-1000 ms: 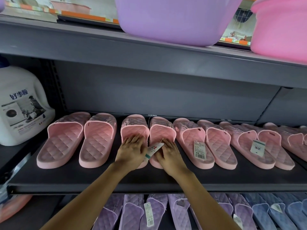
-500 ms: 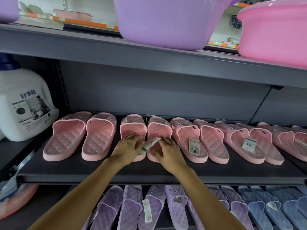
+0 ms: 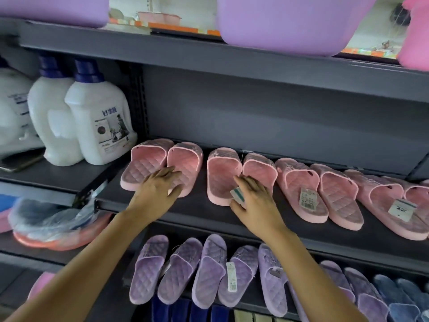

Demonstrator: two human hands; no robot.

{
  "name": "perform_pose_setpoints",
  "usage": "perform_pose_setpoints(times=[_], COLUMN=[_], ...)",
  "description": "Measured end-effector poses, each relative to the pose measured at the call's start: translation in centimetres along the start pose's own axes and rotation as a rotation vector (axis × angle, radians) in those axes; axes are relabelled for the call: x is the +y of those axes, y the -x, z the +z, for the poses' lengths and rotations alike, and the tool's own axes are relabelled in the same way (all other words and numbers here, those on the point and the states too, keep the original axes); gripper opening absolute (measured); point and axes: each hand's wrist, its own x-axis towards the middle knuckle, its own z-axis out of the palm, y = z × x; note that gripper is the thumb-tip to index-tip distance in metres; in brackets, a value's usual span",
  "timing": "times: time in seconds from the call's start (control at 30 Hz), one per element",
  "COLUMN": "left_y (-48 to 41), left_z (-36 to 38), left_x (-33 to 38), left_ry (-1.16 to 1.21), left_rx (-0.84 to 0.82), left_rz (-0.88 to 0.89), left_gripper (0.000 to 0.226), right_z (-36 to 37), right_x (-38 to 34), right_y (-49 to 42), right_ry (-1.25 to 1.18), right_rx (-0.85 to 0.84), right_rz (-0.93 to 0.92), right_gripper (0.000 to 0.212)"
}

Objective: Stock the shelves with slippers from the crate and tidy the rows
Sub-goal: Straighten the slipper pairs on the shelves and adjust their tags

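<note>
Standing at the far left, 2 white bottles with blue caps sit shoulder to shoulder. Below them lies a bundle in clear wrap. Right of the bottles starts the grey shelf with its row of pink slippers, toes pointing inward.

Pair 1 lies at the row's left end, its 2 slippers touching. The left hand rests on the heels of both, palm down, fingers spread and nearly straight, gripping nothing.

A small gap parts pair 1 from pair 2, whose slippers also touch. The right hand lies flat on pair 2's heels, fingers stretched forward over the right slipper. A tag pokes out from under it beside the thumb; the fingers curl round nothing.

Pair 3 lies just beside pair 2, angled a little to the right, with a barcode label on 1 insole. Pair 4 follows, more slanted, carrying a white label.

Lower down, purple slippers lie in a crowded row beneath both arms, with blue slippers to their right. Overhead sits a purple basin, with a pink basin at far right.
</note>
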Motion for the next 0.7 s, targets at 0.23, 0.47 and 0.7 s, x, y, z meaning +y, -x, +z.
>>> perform_pose_setpoints(times=[0.23, 0.47, 0.7], left_y=[1.4, -0.6, -3.8], left_z=[-2.6, -3.5, -3.0], left_x=[-4.3, -8.2, -11.0], left_ry=[0.006, 0.058, 0.093], left_rx=[0.041, -0.065, -0.248], left_rz=[-0.067, -0.107, 0.047], left_gripper=[0.052, 0.03, 0.036], right_z=[2.4, 5.0, 7.2], right_x=[-3.8, -6.9, -8.4], right_y=[-2.5, -5.8, -9.0], right_ry=[-0.035, 0.0, 0.003], right_rx=[-0.071, -0.169, -0.198], right_rz=[-0.095, -0.097, -0.02], right_gripper=[0.058, 0.06, 0.059])
